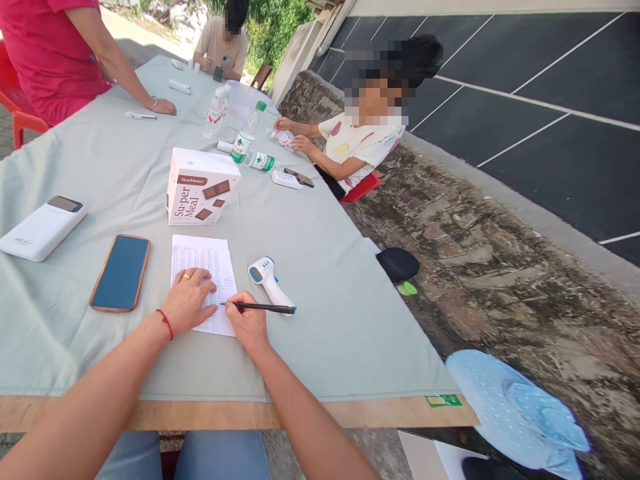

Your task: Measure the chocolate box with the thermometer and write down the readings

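Observation:
A sheet of paper (pixel 203 250) with rows of handwriting lies on the cloth in front of me. My left hand (pixel 191 299) rests flat on it, fingers spread, a ring on one finger and a red string at the wrist. In my right hand (pixel 249 327) is a black pen (pixel 267 307), its tip at the paper near my left fingertips. Just right of the sheet lies a white and blue infrared thermometer (pixel 269 280), partly behind the pen. A phone (pixel 120 273) in an orange-brown case is to the left, and a white box (pixel 200 190) stands beyond the paper.
A white power bank (pixel 44 228) lies at the left. Farther back are an upright bottle (pixel 245 137) with a green cap, a lying bottle (pixel 262 161) and a clear bottle (pixel 216 115). Several people sit around the table. A blue hat (pixel 515 407) hangs low beyond the right edge.

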`<state>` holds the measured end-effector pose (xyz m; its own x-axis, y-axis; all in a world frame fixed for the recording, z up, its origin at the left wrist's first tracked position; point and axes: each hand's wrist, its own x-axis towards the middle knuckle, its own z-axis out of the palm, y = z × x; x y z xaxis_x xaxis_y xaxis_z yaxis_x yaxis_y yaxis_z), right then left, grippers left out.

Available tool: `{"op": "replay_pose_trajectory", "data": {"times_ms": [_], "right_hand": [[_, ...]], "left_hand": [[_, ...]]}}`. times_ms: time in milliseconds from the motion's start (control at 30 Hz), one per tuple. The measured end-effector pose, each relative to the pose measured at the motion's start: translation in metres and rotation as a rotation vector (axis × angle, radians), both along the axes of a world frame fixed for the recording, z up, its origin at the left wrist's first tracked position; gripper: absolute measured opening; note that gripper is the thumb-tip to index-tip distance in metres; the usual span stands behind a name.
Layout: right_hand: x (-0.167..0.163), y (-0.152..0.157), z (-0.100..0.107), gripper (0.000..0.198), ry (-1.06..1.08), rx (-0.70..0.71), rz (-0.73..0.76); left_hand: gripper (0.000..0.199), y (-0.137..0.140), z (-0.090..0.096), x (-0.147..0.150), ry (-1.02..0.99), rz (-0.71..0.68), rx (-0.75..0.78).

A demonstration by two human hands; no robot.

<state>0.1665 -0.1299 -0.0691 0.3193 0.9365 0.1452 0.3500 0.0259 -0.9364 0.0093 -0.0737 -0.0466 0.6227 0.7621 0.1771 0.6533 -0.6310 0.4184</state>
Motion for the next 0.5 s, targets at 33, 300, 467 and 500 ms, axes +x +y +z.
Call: {"op": "replay_pose_trajectory", "data": {"times_ms": [33,300,467,500], "right_hand": [[0.0001,-0.0001,0.0002,0.009,0.001,-0.005,0.000],[0.0012,0.0000,-0.0006,0.010,0.012,-0.013,-0.010],[-0.0001,-0.0004,0.0005,0.010,0.009,-0.032,-0.013],[-0.0005,-0.0005,0.0010,0.010,0.008,-0.035,-0.011]], "left_hand": [[0.021,-0.0001,0.0003,0.0001,0.005,0.000,0.000],[0.021,0.0000,0.0008,-0.0003,0.008,-0.004,-0.002],[0.021,-0.0002,0.0008,0.0001,0.014,-0.004,0.001],[0.021,-0.0003,0.0012,0.0003,0.018,-0.002,-0.002]]}}
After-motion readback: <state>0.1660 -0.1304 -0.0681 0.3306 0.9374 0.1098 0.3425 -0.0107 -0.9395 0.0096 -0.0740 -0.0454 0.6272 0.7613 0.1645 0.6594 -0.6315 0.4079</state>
